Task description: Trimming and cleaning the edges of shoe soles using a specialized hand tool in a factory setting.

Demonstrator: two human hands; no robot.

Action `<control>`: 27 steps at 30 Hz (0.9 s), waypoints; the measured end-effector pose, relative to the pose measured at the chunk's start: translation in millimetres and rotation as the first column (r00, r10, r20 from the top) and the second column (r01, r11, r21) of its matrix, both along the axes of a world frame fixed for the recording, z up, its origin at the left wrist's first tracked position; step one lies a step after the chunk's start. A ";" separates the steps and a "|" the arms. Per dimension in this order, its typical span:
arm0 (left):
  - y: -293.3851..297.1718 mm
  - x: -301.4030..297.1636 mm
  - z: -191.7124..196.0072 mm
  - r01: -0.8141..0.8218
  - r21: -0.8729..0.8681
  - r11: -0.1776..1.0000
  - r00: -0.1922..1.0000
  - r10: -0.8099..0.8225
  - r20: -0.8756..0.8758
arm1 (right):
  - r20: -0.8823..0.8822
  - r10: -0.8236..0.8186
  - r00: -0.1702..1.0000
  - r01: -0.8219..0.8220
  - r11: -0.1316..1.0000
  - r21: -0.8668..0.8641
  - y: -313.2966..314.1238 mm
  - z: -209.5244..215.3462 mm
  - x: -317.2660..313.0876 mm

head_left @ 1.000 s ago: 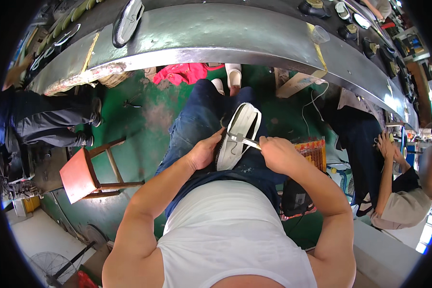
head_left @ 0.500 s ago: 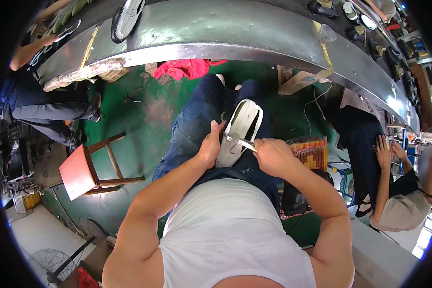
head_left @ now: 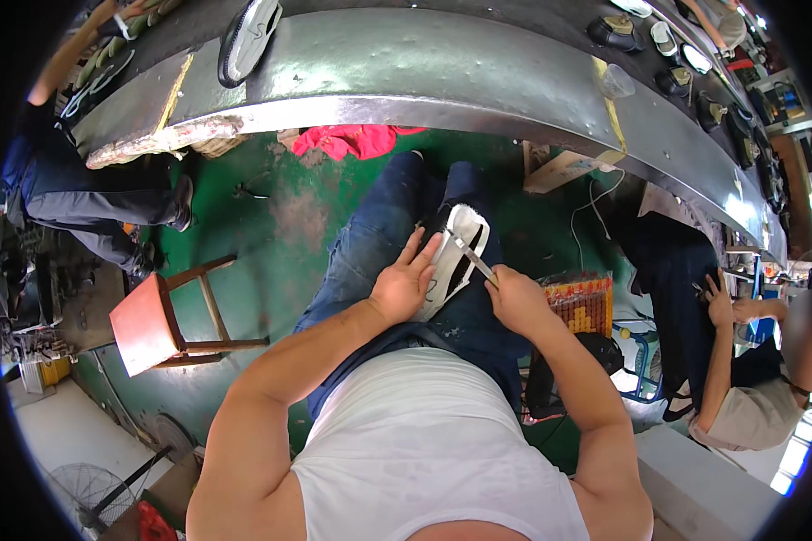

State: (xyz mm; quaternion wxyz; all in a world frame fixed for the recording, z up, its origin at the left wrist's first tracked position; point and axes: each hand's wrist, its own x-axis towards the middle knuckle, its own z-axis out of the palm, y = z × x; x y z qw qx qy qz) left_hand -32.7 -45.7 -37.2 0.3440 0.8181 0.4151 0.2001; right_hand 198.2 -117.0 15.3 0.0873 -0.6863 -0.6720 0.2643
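A white shoe sole [head_left: 457,245] lies sole-up on my lap, over blue jeans. My left hand [head_left: 404,284] presses flat on its near end with fingers spread over it. My right hand [head_left: 514,300] is closed around a thin metal blade tool [head_left: 472,258], whose tip rests on the sole's upper part. My knees point toward the metal conveyor bench [head_left: 406,81] in front of me.
A white-soled shoe [head_left: 249,38] and several dark shoes [head_left: 672,54] sit on the bench. A red cloth [head_left: 356,140] lies on the green floor. A wooden stool [head_left: 158,320] stands at my left. Another person [head_left: 740,379] sits at my right, and a person's legs [head_left: 99,203] show at left.
The sole has dropped lower onto my lap and my left hand has shifted from gripping its edge to lying flat on it. The blade now rests across the sole.
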 end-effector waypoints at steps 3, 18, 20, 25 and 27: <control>8.8 4.0 20.7 0.083 -0.157 0.984 0.973 -0.114 -0.200 | -0.324 -0.122 0.938 -0.031 0.903 -0.429 16.9 18.3 27.5; -12.9 -28.3 0.9 -0.094 -0.476 0.874 0.995 0.095 -0.021 | -0.169 0.035 0.985 -0.032 0.999 0.020 27.8 13.1 0.8; -16.6 -27.7 -0.7 -0.090 -0.500 0.862 0.993 0.113 0.017 | -0.218 0.057 0.974 -0.040 0.996 0.085 7.4 18.2 -15.5; -7.7 -29.3 26.0 0.011 -0.421 0.907 1.000 -0.004 0.018 | -0.096 0.051 0.994 -0.067 0.983 -0.172 -11.1 16.4 -19.6; 3.7 -34.2 37.3 0.060 -0.565 0.823 0.990 -0.123 -0.074 | -0.157 -0.005 0.988 -0.023 0.984 -0.177 -15.9 18.7 -11.0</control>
